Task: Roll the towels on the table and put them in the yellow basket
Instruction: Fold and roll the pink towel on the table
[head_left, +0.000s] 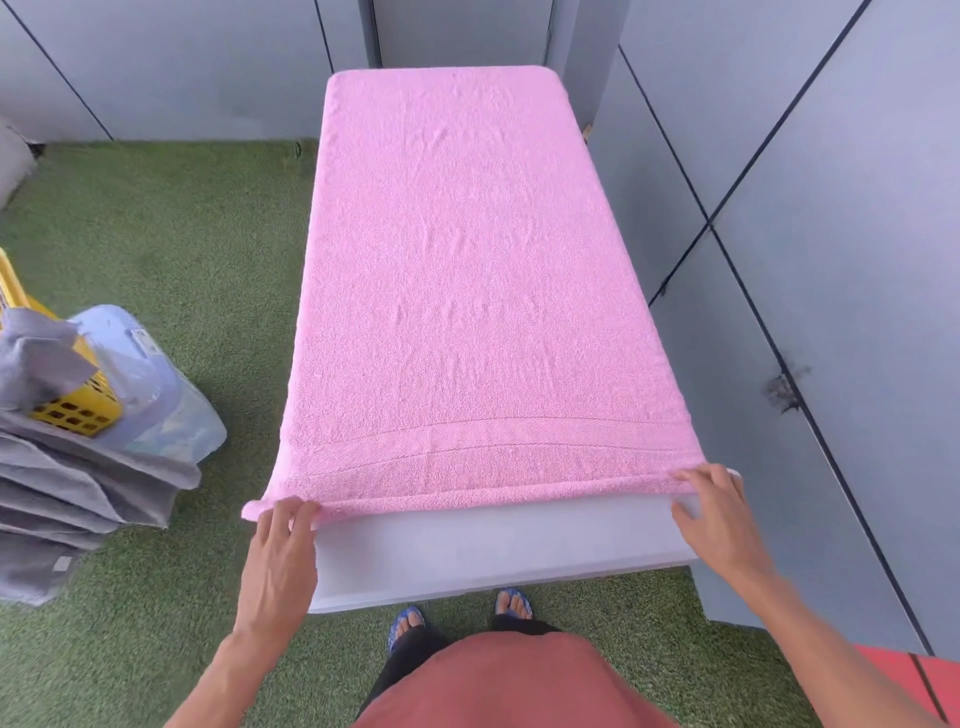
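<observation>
A pink towel (457, 291) lies spread flat over the white table (493, 545), its near hem just short of the near edge. The left hand (283, 551) pinches the hem's near-left corner, and the right hand (719, 519) grips the near-right corner. On the grass to the left stands the yellow basket (67, 410), draped with grey towels (78, 483).

Pink towel (467, 291) fuzzy terry; table (493, 545) smooth, matt

Both arms were extended forward and down, bare from elbow to wrist. The left hand (283, 540) was at the table's near left corner, fingers curled, pinching the hem there. The right hand (714, 512) was at the near right corner, fingers likewise curled onto the hem.
</observation>
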